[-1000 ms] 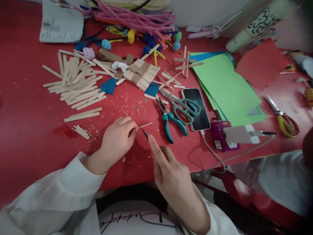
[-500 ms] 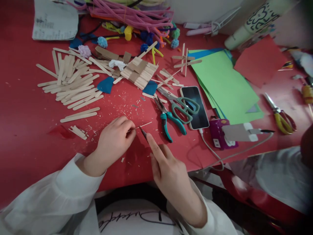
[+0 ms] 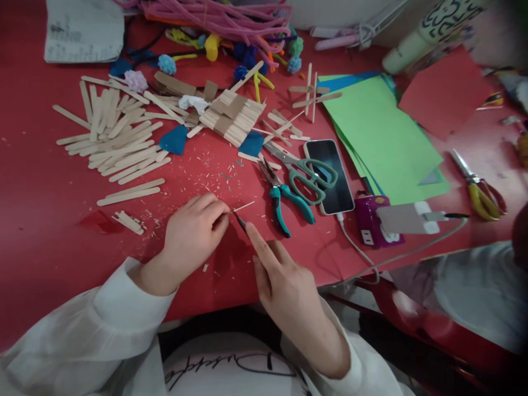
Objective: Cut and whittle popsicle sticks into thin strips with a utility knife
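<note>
My left hand [image 3: 193, 234] pinches a thin wooden sliver [image 3: 244, 207] against the red table [image 3: 45, 220], fingers closed on its left end. My right hand [image 3: 284, 280] grips a small knife [image 3: 240, 220], forefinger stretched along it, with the blade tip touching the sliver just right of my left fingertips. Wood shavings lie scattered around both hands.
A heap of craft sticks [image 3: 115, 137] lies at the left, a glued stick panel [image 3: 233, 114] behind. Teal pliers [image 3: 280, 201], green scissors [image 3: 307, 173], a phone [image 3: 330, 175], green paper [image 3: 383, 137], a power strip [image 3: 391, 223] and yellow scissors [image 3: 478, 190] sit right. Pipe cleaners [image 3: 223, 22] at the back.
The knife tip has worked slightly along the sliver; both hands stay in place. The view has shifted a little.
</note>
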